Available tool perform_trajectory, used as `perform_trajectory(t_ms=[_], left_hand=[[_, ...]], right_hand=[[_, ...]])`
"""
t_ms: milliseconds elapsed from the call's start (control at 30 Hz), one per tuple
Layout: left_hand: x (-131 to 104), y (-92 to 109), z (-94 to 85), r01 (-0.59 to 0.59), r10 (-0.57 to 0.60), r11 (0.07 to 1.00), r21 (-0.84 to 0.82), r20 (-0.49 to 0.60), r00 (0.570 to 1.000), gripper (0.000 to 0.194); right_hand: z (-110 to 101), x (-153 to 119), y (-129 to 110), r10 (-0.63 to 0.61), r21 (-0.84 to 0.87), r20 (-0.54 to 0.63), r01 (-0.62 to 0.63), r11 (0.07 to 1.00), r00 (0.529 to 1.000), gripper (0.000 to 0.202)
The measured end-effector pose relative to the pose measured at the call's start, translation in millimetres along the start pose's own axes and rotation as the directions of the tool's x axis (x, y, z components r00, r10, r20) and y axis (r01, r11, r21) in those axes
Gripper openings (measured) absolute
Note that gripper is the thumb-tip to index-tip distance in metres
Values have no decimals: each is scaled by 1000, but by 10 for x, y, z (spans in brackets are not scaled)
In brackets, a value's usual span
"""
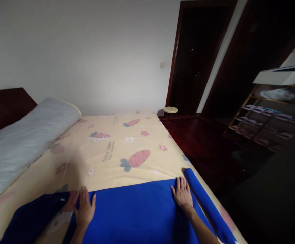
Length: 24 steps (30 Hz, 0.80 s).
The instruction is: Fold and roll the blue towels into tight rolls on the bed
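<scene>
Blue cloth [134,210], 1 piece: spread between your 2 hands, far edge running by your fingertips, near part cut off below your wrists. Your left hand [84,208]: fingers straight and close together, thumb apart, palm down near the cloth's far left corner, gripping nothing; the surface under your palm is hidden. Your right hand [183,195]: fingers extended, slightly parted, thumb stretched inward, lying flat near the far right corner, likewise gripping nothing. Blue strip [204,200], 1, narrow: just right of your right fingers; its lower end is cropped, so you cannot tell whether it joins the cloth. Dark blue fabric [35,213], 1, bunched: left of your left fingers, shadowed, folds hard to separate; its small white tag [62,199] is unreadable. Patterned sheet [127,132]: beyond your fingers, partly covered by the blue pieces. Grey pillow [39,123]: beyond and left of your left fingers, cropped at the frame. Stool [170,110], 1: well beyond your right fingers, legs faint. Rack [239,107], 1: far right of those fingers, contents blurred.
</scene>
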<state>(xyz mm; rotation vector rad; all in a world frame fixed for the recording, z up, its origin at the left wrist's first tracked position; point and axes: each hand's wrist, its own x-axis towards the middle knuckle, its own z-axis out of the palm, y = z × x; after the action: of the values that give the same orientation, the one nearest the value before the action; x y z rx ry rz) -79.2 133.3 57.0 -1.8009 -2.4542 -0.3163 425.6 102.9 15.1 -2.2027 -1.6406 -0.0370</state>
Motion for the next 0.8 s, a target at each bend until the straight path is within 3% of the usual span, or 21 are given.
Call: perform_trajectory(t_ms=[67, 100, 200, 267, 333, 433, 600, 700, 800], left_hand=[[-277, 403, 32, -152, 152, 988, -32, -5, 988, 63], [-437, 647, 71, -231, 231, 971, -61, 2, 973, 60], [-847, 1339, 225, -460, 485, 869, -183, 131, 865, 56], [-970, 1599, 294, -512, 554, 828, -229, 184, 812, 55], [-953, 1624, 294, -519, 564, 821, -238, 198, 802, 55], [-758, 1296, 195, -453, 487, 868, -201, 177, 855, 56], [-402, 347, 105, -155, 151, 988, 18, 143, 978, 59], [-263, -167, 132, -17, -1, 992, 124, 141, 990, 62], [-162, -461, 116, -10, -13, 989, 145, 154, 988, 62]], right_hand=[[15, -137, -427, -120, 49, 30, 119, 992, 992, 78], [45, -229, -686, -243, 126, 81, 232, 964, 967, 70], [172, -497, -1417, -463, 227, 146, 425, 876, 874, 54], [230, -580, -1668, -543, 282, 220, 481, 830, 810, 54], [229, -546, -1633, -547, 290, 255, 477, 830, 797, 54], [127, -354, -1150, -395, 184, 245, 358, 916, 885, 59], [-37, -129, -120, -120, 25, 182, 118, 993, 976, 72], [-32, -110, 246, 11, -61, 107, -4, 998, 994, 80], [-18, -76, 369, 59, -53, 60, -56, 997, 996, 83]])
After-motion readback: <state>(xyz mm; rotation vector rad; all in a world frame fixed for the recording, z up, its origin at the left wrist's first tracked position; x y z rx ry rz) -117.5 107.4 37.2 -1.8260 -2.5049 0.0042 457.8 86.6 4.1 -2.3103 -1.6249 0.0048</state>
